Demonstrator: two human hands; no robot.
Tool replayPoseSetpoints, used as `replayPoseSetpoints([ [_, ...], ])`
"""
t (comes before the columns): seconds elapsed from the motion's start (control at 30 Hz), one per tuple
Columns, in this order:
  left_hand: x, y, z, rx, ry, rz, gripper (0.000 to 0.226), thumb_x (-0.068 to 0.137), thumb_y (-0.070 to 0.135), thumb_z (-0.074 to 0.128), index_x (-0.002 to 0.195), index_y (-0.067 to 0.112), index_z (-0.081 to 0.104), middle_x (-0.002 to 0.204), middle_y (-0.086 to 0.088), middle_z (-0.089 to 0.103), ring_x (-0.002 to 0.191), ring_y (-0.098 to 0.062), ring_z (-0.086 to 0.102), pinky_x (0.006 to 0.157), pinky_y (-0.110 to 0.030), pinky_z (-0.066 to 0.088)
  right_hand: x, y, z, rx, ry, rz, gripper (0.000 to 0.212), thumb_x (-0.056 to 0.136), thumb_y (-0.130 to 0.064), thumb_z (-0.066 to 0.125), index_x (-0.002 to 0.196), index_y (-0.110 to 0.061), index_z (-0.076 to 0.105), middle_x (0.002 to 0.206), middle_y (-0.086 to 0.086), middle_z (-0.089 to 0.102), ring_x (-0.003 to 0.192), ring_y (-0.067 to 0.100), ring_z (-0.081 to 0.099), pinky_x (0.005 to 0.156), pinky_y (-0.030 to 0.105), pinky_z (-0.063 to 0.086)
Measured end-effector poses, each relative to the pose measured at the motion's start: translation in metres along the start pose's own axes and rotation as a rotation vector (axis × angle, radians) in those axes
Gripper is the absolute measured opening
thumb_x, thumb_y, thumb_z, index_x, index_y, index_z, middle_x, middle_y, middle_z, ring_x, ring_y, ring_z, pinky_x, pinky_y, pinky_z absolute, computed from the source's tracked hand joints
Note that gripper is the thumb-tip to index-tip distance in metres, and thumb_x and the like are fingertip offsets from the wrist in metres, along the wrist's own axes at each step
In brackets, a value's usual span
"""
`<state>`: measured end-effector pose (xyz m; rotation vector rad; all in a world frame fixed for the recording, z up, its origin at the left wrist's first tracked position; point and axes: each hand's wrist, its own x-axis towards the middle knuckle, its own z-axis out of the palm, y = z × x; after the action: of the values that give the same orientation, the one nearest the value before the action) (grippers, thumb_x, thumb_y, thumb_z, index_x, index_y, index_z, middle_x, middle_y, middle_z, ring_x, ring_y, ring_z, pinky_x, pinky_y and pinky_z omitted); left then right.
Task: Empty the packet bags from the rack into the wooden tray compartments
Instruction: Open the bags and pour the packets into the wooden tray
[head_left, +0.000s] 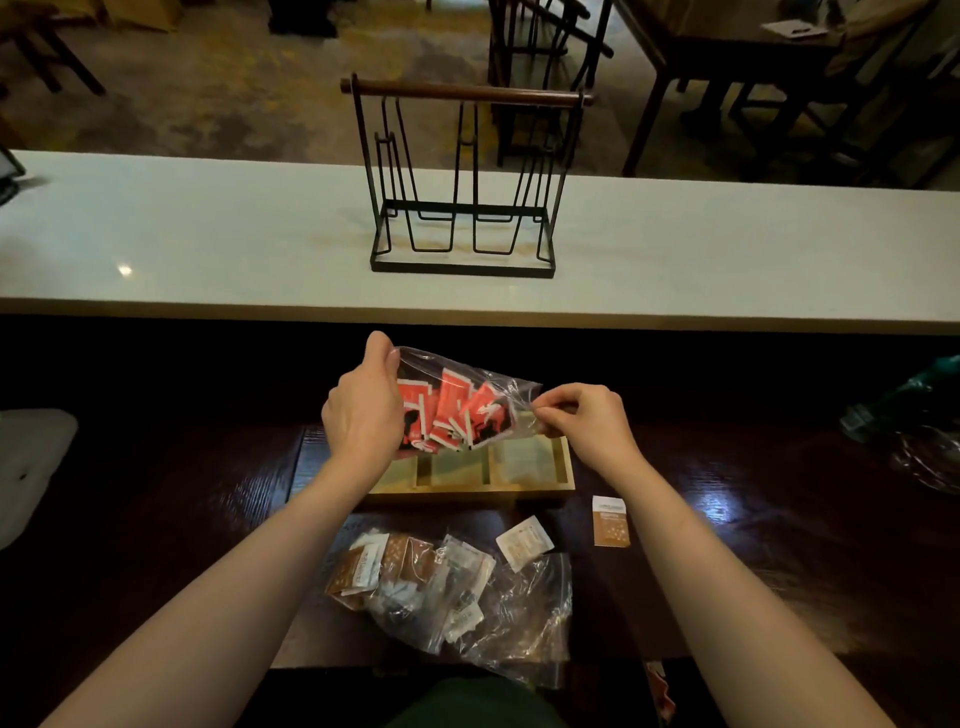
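A clear plastic bag (462, 400) full of red and white packets hangs just above the wooden tray (563, 467), whose compartments show beneath it. My left hand (363, 410) grips the bag's left end. My right hand (589, 421) pinches its right end over the tray's right compartment. The black wire rack (465, 182) with a wooden top bar stands on the white counter behind and holds no bags. On the dark table in front of the tray lie more clear bags (457, 592) with brown and white packets.
Two loose packets lie near the tray: a white one (524, 542) and a brown one (611, 521). A white counter (208, 234) runs across behind. A white object (31, 462) sits far left, crumpled plastic (914, 415) far right. Chairs and tables stand beyond.
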<state>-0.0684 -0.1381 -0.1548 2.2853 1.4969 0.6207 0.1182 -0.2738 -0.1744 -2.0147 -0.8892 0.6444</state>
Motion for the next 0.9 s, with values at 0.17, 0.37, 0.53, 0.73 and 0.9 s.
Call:
replayPoseSetpoints([
  [0.17,0.005,0.012,-0.003,-0.066,0.023,0.084,0.023,0.101,0.035,0.029,0.089,0.017,0.036,0.063,-0.008,0.056,0.056,-0.032,0.055,0.051,-0.046,0.047,0.000,0.006,-0.001,0.028,0.008,0.020,0.011,0.083,-0.004,0.069,0.080,-0.014,0.071,0.065,0.001,0.068,0.060,0.011,0.068,0.066,0.023,0.058],
  [0.37,0.018,0.029,-0.012,-0.031,-0.001,0.223,0.019,0.100,0.035,0.037,0.094,0.018,0.044,0.066,-0.005,0.059,0.058,-0.027,0.057,0.053,-0.046,0.052,0.001,0.011,-0.009,0.053,0.008,0.064,0.008,0.081,-0.005,0.070,0.081,-0.011,0.073,0.066,0.002,0.069,0.058,0.009,0.067,0.059,0.018,0.056],
  [0.53,0.019,0.036,-0.015,-0.067,-0.007,0.229,0.019,0.099,0.035,0.039,0.092,0.019,0.046,0.068,-0.002,0.060,0.059,-0.024,0.057,0.053,-0.046,0.053,0.001,0.013,-0.009,0.045,0.002,0.067,0.007,0.082,-0.005,0.069,0.082,-0.011,0.073,0.069,0.003,0.070,0.056,0.006,0.066,0.056,0.014,0.053],
  [0.73,0.023,0.052,-0.023,-0.104,-0.009,0.230,0.016,0.097,0.036,0.044,0.093,0.022,0.051,0.070,-0.003,0.062,0.065,-0.026,0.060,0.058,-0.045,0.055,0.002,0.014,-0.011,0.076,-0.005,0.058,0.015,0.082,-0.004,0.068,0.077,-0.017,0.071,0.064,0.003,0.068,0.056,0.008,0.065,0.058,0.017,0.053],
  [0.9,0.026,0.059,-0.027,-0.127,-0.014,0.235,0.015,0.097,0.034,0.046,0.094,0.022,0.054,0.065,0.000,0.060,0.063,-0.023,0.060,0.058,-0.041,0.054,0.000,0.014,-0.012,0.094,0.002,0.046,0.010,0.084,-0.005,0.067,0.083,-0.014,0.071,0.068,0.004,0.068,0.059,0.008,0.066,0.057,0.015,0.052],
])
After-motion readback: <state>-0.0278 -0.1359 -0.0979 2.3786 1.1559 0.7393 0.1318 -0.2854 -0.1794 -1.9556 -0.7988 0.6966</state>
